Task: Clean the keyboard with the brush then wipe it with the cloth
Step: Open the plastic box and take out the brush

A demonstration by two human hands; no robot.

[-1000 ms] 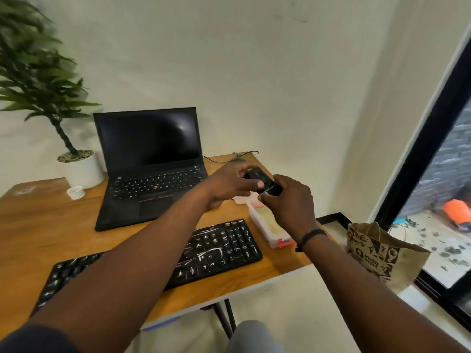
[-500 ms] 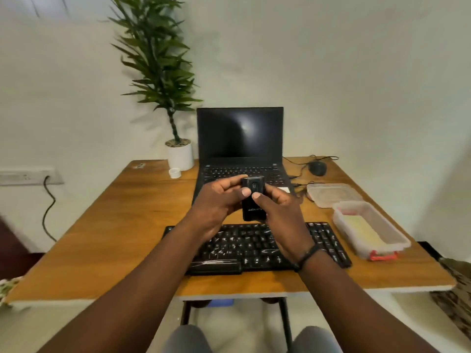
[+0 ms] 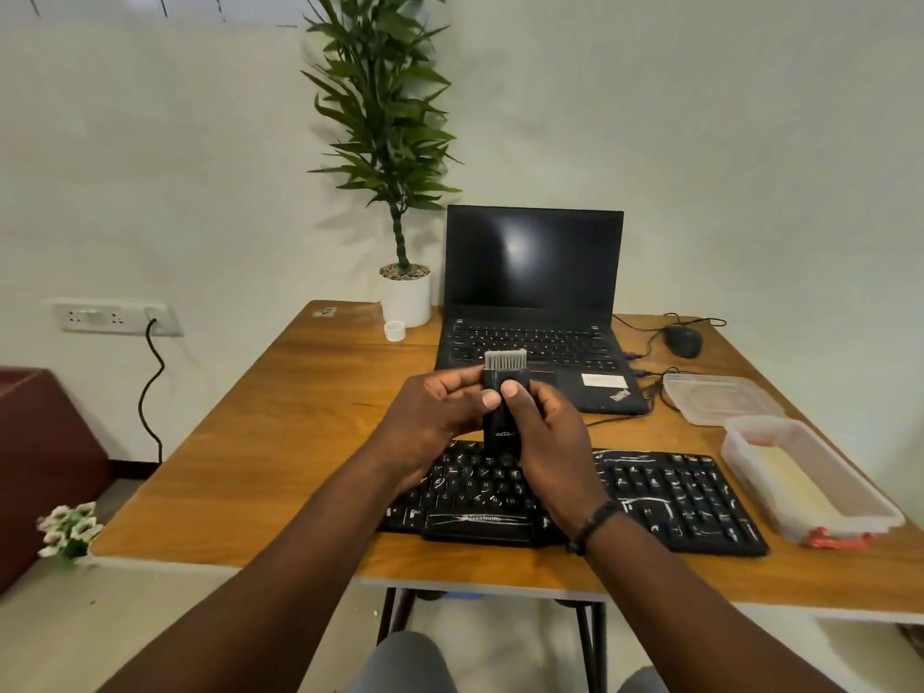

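Head view: brush [image 3: 501, 417] pinched between both hands [image 3: 435, 422] [image 3: 552, 437], keyboard [image 3: 665, 497] perhaps half hidden.

Open table to the left, crowded to the right

Bare table [image 3: 260, 442] runs wide along the left, from the near edge to the pot [image 3: 406, 300] and a small white cap [image 3: 394, 330] at the far edge; the keyboard [image 3: 665, 497] lies across the near middle, both hands [image 3: 440, 422] [image 3: 550, 442] held over its left half with the brush [image 3: 502, 407] upright between them; the laptop [image 3: 535, 312] stands open just behind, its screen walling the far middle; on the right a tub [image 3: 810, 487] sits just beside the keyboard's end, a lid [image 3: 720, 397] behind it, then the mouse [image 3: 682, 340] and loose cables [image 3: 645, 352], leaving narrow gaps only.
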